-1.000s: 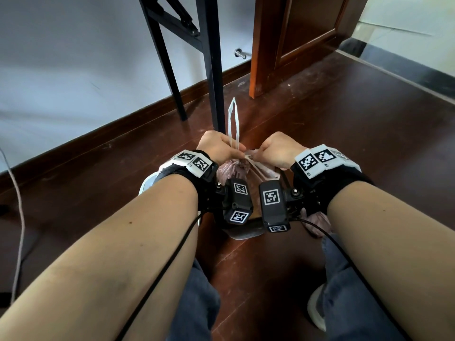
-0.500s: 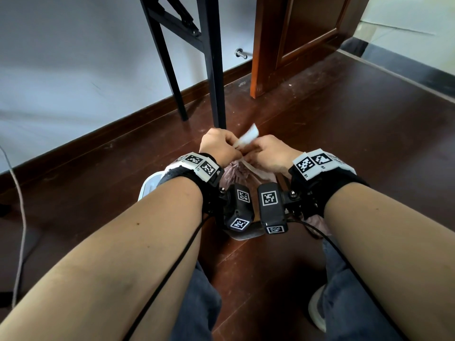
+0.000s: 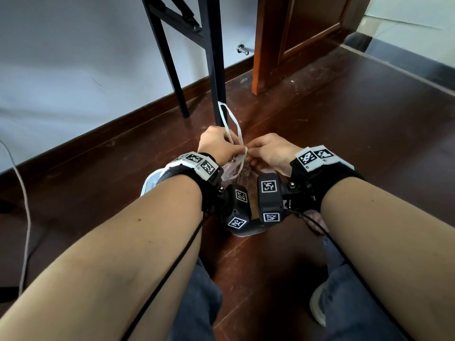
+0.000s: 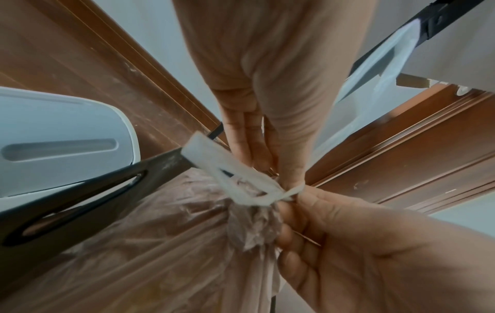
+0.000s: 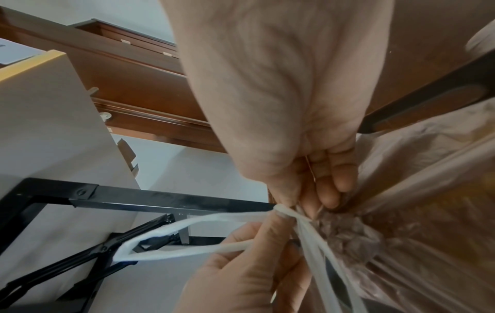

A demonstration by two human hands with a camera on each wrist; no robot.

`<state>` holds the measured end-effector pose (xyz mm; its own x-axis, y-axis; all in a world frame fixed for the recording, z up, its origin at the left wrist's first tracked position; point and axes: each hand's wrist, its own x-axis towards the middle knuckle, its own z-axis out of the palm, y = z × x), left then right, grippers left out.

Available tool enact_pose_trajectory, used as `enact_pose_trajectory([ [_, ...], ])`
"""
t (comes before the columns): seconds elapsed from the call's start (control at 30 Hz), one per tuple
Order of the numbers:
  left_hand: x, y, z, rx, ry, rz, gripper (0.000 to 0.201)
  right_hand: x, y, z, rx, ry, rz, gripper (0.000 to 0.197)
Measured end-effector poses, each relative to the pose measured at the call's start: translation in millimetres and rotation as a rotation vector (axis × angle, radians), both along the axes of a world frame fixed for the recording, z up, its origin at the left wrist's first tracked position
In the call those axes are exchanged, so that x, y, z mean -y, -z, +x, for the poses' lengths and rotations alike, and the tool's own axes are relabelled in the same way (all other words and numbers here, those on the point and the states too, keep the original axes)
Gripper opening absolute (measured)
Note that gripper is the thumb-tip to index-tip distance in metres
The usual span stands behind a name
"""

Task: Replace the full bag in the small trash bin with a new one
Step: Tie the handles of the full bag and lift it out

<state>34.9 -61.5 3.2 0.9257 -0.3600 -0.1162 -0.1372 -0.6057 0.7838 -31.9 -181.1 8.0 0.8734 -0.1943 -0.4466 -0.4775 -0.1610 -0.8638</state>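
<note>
Head view shows your left hand [image 3: 218, 146] and right hand [image 3: 270, 150] close together above the full bag [image 4: 166, 243], each pinching its white drawstring [image 3: 232, 124] at the gathered neck; the bag sits on the floor [image 3: 344, 134] between your knees, beside the white bin [image 4: 61, 139]

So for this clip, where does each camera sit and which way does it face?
Head: worn on the head, looks forward and down at the floor; shows both forearms, left hand, right hand, knees.
Left wrist: looks along the left palm at the trash bag neck and drawstring; right hand enters lower right.
Right wrist: looks along the right palm; left fingers enter from below.
Shared: all three show the drawstring.
</note>
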Motion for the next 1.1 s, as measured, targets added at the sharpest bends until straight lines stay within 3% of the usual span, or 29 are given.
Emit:
enact_pose_trajectory([
  [0.1, -3, 1, 4, -0.051, 0.004, -0.015, 0.014, 2, 0, 0, 0.016, 0.022, -0.014, 0.017],
  [0.37, -7, -4, 5, -0.229, 0.036, -0.094, 0.006, 8, 4, 3, 0.070, 0.016, -0.199, 0.015],
  [0.43, -6, -5, 5, -0.239, 0.020, -0.086, 0.004, 9, 4, 4, 0.088, 0.008, -0.307, 0.012],
  [0.57, -4, -7, 5, -0.269, 0.014, 0.021, 0.004, 15, 8, 5, 0.071, -0.047, -0.556, 0.026],
  [0.67, -4, -6, 6, -0.328, 0.017, 0.098, 0.006, 16, 9, 2, 0.058, -0.056, -0.666, 0.017],
  [0.8, -8, -8, 6, -0.412, -0.029, 0.152, 0.021, 21, 7, -2, 0.024, -0.083, -0.714, 0.019],
  [0.93, -9, -11, 6, -0.488, -0.028, 0.220, 0.010, 21, 7, -2, 0.001, -0.107, -0.727, 0.020],
  [1.1, -11, -9, 10, -0.515, -0.030, 0.260, 0.020, 21, 7, -1, 0.033, -0.089, -0.738, 0.020],
])
